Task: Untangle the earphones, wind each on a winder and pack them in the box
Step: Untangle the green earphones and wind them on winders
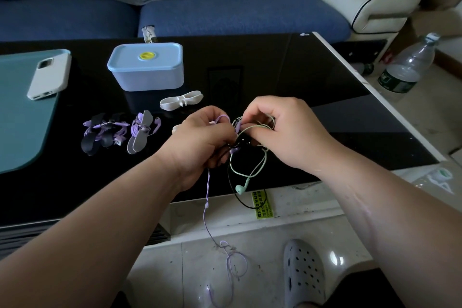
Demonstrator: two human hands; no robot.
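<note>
A knot of purple, mint-green and black earphone cables (240, 137) hangs between my hands above the black table (275, 77). My left hand (200, 140) grips the purple cable (207, 197), which trails down to the floor. My right hand (282, 132) pinches the mint-green cable (260, 162); its earbud (241, 188) dangles below. Two purple earphones wound on winders (141, 134) (102, 132) lie to the left. An empty white winder (181, 100) lies ahead. The light-blue box (146, 66) stands closed behind it.
A white phone (48, 75) lies on a teal mat (22, 117) at the left. A blue sofa (225, 15) runs behind the table. A plastic bottle (407, 65) stands on the floor to the right. A grey clog (303, 272) is below.
</note>
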